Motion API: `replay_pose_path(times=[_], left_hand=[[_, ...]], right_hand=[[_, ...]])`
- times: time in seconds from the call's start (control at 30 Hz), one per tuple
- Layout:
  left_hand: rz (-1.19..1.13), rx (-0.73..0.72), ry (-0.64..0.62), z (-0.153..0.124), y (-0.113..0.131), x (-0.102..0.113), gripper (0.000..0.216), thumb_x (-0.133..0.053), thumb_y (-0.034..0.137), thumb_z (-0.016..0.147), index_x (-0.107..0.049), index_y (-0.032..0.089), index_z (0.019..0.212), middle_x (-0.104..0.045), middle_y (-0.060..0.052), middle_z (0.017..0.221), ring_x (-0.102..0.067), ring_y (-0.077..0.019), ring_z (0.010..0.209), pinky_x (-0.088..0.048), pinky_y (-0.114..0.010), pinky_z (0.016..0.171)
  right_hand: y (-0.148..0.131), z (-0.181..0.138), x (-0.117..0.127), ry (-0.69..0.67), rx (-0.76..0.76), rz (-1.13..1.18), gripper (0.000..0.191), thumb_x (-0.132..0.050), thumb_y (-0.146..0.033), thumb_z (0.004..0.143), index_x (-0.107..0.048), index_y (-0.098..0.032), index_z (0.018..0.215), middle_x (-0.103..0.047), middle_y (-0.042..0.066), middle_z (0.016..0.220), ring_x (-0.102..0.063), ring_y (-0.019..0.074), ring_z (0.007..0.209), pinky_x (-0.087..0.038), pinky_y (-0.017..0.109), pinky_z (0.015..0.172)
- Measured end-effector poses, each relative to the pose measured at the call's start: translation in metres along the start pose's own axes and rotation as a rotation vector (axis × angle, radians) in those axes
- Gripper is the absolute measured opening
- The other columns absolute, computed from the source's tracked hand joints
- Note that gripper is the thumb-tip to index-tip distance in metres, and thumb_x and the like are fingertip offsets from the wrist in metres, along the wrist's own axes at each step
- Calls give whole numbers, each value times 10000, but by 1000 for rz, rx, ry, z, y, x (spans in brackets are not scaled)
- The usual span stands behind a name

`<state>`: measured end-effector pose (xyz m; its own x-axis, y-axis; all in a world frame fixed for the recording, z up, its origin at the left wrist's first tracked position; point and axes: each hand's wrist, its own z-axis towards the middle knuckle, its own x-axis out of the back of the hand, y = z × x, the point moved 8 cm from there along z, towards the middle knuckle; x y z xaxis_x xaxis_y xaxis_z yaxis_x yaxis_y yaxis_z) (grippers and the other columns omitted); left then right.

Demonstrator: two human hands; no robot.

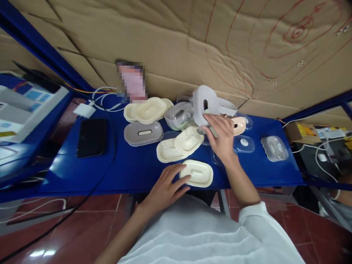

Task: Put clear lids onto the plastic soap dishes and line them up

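Note:
My left hand [171, 185] has its fingers spread, with the fingertips at the left edge of a cream oval tray [202, 179] near the table's front edge. My right hand [221, 138] is closed on the lower edge of a light grey slotted cover [205, 96], which is tilted up above the pile. The thumb and fingers partly hide that edge. Two overlapping cream trays [167, 151] lie just beyond the left hand. A grey slotted cover [143, 133] sits to their left, and a peach slotted piece [238, 125] is right of my right hand.
Stacked cream trays [151, 110] and clear lids [244, 143] spread over the blue table [132, 172]. A clear-lidded box [274, 148] stands at the right. On the left are a black tablet [92, 137], a white charger [84, 110] and cables. Cardboard [170, 44] walls the back.

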<state>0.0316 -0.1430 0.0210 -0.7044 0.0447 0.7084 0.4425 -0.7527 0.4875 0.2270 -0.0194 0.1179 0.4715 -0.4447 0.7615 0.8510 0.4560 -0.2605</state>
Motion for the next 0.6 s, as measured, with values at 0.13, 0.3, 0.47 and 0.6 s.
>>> replay_pose_path(times=[0.13,0.3,0.47,0.6], left_hand=[[-47,6,255,-5,2,40,496,-810,162,933,-606,247,1378,-471,-152,1619,-523,-284,1489,-550,-438,1158],[32,-166,41,30,11,52,422,-816,295,960,-657,280,1351,-596,-91,1543,-432,-300,1565,-388,-523,1301],[40,-264,-115,38,19,29,169,-697,275,1053,-703,184,1195,-792,-33,1194,-669,-218,1272,-418,-426,1227],[84,-152,-78,27,23,4,113,-702,300,1051,-718,202,1105,-804,-14,1083,-714,-195,1096,-445,-394,1108]], right_hand=[[-38,-75,54,-105,69,236,459,-700,-174,1025,-656,-272,1472,-764,74,1363,-677,272,1329,-519,476,1136],[-72,-155,54,-347,43,356,398,-569,-91,1066,-666,-223,1428,-783,79,1313,-666,227,1357,-564,439,1122],[-65,-175,35,-367,57,306,363,-594,-144,1050,-653,-193,1405,-755,119,1341,-610,265,1433,-562,494,1165],[-53,-177,18,-400,108,194,373,-709,-309,1031,-675,-184,1380,-750,132,1276,-624,304,1397,-571,517,1160]])
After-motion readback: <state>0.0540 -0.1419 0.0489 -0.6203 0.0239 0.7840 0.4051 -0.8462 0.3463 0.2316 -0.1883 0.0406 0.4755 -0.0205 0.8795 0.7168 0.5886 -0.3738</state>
